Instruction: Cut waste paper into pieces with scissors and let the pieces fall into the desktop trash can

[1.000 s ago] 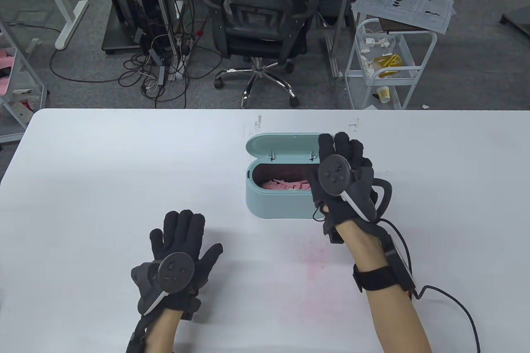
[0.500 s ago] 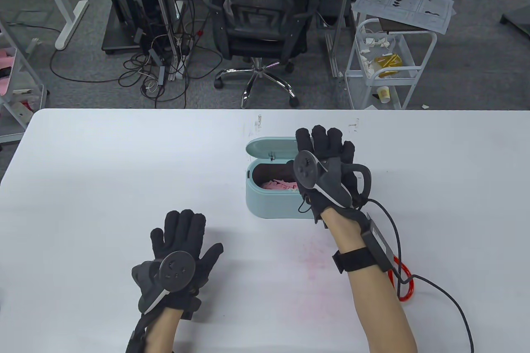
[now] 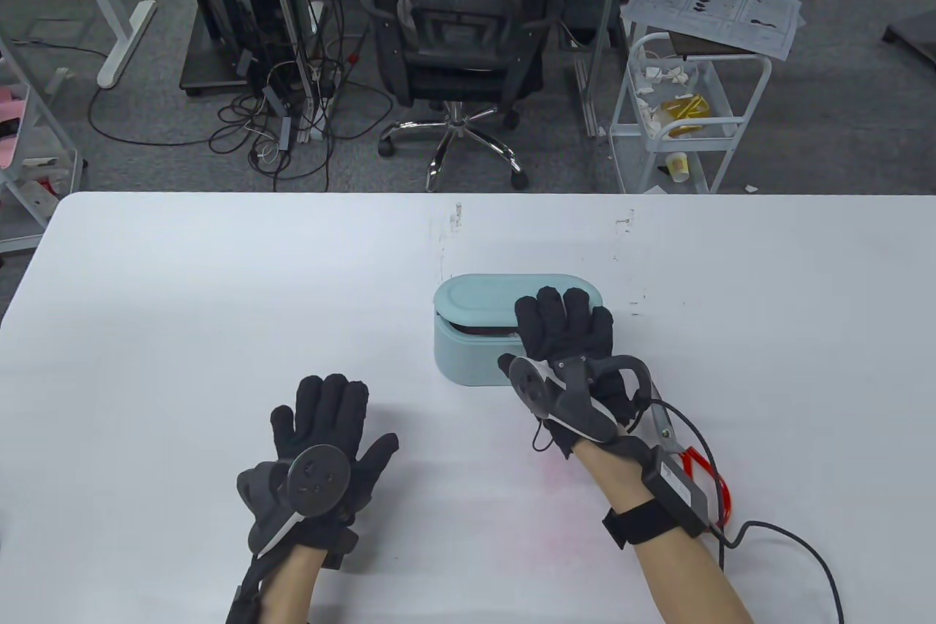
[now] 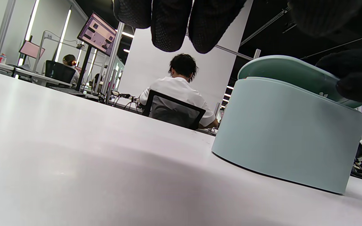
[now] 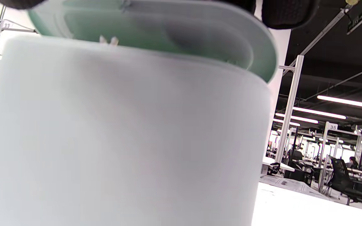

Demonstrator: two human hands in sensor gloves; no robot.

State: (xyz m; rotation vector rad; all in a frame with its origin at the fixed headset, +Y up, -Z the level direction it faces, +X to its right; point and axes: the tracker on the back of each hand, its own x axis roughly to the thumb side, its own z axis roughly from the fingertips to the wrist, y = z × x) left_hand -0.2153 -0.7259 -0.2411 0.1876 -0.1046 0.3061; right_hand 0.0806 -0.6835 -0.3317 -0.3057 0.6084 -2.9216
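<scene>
A white surface [image 3: 183,302] is seen from the table view, the teal trash can [image 3: 468,357] at its middle. The right hand [image 3: 567,339] is laid with straight fingers on the lid [image 3: 482,296] — nearly down; the left hand [image 3: 322,434] is spread flat, holding nothing. Left wrist view: a gap is shown under the lid [image 4: 281,70]. Right wrist view: the can wall [image 5: 121,141] is blurred.

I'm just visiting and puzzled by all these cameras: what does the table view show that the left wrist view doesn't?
Only the table view shows both hands whole: the left hand flat on the white table, the right hand pressing down the lid of the trash can, and red-handled scissors beside the right wrist. Only the left wrist view shows the lid from the side, not fully shut, and a monitor farther back. Both show the teal can, the table, and a seated person behind.
</scene>
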